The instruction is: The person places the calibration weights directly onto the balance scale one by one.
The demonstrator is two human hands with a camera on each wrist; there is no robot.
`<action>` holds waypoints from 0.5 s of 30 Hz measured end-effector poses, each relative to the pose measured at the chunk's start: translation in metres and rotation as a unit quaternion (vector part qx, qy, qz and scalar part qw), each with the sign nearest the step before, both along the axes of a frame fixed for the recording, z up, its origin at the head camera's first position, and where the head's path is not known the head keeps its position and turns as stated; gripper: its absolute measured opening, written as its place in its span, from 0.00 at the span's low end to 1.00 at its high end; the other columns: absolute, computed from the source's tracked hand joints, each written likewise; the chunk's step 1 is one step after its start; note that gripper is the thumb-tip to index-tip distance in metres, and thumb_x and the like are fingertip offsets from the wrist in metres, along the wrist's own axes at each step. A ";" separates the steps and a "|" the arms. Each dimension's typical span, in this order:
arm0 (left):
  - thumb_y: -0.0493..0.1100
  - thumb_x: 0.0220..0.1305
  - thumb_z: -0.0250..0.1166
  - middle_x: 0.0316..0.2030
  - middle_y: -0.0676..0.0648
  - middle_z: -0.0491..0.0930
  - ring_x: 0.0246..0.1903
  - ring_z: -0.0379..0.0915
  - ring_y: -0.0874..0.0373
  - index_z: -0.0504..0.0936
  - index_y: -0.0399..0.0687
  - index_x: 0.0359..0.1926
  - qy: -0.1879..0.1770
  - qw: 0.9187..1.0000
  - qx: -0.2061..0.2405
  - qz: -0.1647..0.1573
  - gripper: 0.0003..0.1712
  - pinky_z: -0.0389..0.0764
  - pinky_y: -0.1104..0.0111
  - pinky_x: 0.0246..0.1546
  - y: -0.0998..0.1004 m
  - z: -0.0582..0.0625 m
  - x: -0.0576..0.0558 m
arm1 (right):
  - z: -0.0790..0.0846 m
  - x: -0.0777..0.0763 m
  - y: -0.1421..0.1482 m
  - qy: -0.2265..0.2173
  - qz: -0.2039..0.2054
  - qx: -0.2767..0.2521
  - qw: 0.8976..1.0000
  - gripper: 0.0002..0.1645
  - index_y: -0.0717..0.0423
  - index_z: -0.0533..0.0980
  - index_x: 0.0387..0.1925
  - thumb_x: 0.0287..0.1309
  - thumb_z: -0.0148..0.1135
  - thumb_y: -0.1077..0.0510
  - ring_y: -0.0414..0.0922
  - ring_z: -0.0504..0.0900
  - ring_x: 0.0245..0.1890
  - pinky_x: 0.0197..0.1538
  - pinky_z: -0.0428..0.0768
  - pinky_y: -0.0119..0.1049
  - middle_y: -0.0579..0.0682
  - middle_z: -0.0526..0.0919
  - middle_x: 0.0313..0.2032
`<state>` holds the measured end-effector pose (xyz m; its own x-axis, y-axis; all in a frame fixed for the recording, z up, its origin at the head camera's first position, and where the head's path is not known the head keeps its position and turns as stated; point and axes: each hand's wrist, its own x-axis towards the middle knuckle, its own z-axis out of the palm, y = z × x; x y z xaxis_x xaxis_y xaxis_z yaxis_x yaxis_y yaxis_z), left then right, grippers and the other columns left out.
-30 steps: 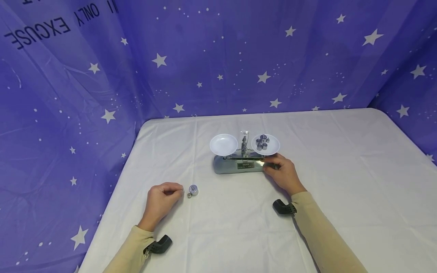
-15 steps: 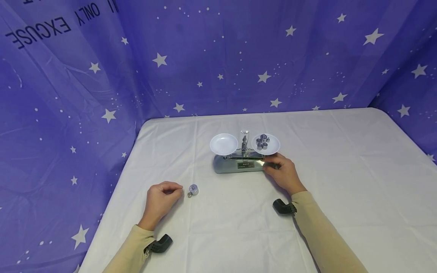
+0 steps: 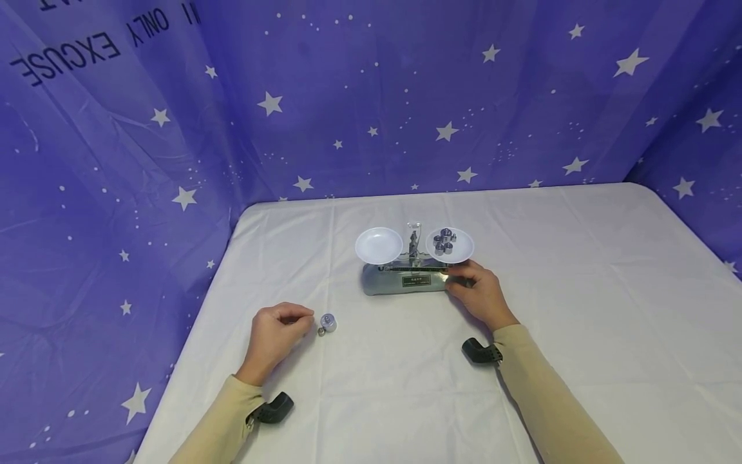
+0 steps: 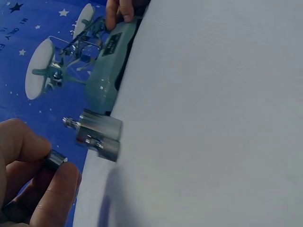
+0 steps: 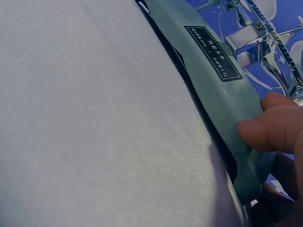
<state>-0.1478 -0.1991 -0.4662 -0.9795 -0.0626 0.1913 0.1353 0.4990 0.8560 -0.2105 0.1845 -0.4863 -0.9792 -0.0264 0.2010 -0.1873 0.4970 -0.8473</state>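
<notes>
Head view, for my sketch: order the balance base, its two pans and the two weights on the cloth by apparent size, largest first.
1. Balance base
2. Loaded pan and other pan: look alike, unranked
3. Larger weight
4. Smaller weight

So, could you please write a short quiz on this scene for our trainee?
1. True or false: the left hand pinches a small silver metal cylinder.
2. In the head view, which side of the green two-pan balance bears silver metal weights: A) left, B) right, C) both?
3. How many weights stand directly on the white cloth?

Key: 1. True. 2. B. 3. Two, a larger weight and a smaller weight.
</notes>
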 end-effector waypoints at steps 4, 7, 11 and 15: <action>0.31 0.54 0.71 0.34 0.39 0.89 0.26 0.78 0.71 0.91 0.38 0.32 -0.008 1.000 0.013 -0.009 0.04 0.80 0.77 0.29 0.003 0.013 -0.007 | 0.000 0.000 0.000 0.003 0.002 -0.001 1.000 0.14 0.67 0.85 0.43 0.51 0.68 0.72 0.61 0.80 0.62 0.62 0.72 0.26 0.64 0.84 0.55; 0.31 0.56 0.70 0.34 0.40 0.89 0.27 0.80 0.70 0.90 0.36 0.34 -0.017 0.999 0.025 -0.017 0.05 0.81 0.77 0.31 0.006 0.028 -0.013 | 0.000 0.000 0.000 0.001 0.002 -0.002 1.000 0.14 0.67 0.85 0.43 0.51 0.68 0.72 0.61 0.80 0.62 0.64 0.74 0.30 0.64 0.84 0.56; 0.32 0.58 0.68 0.31 0.42 0.89 0.28 0.83 0.68 0.89 0.33 0.36 -0.028 0.998 0.045 -0.033 0.07 0.82 0.75 0.33 0.010 0.047 -0.021 | 0.001 0.000 0.000 -0.001 0.003 -0.002 1.000 0.14 0.67 0.85 0.43 0.52 0.68 0.72 0.62 0.79 0.63 0.68 0.75 0.49 0.65 0.83 0.57; 0.34 0.59 0.69 0.31 0.46 0.90 0.29 0.84 0.67 0.90 0.35 0.37 -0.041 0.997 0.042 -0.046 0.07 0.83 0.74 0.36 0.014 0.062 -0.028 | 0.000 0.000 0.000 0.005 0.006 -0.004 1.000 0.14 0.67 0.85 0.43 0.52 0.68 0.72 0.63 0.80 0.62 0.68 0.74 0.56 0.65 0.84 0.55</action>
<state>-0.1756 -0.1853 -0.4039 -0.9940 0.0160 0.1081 0.1050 0.4132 0.9046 -0.2103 0.1841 -0.4864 -0.9770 -0.0368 0.2102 -0.2011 0.4883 -0.8492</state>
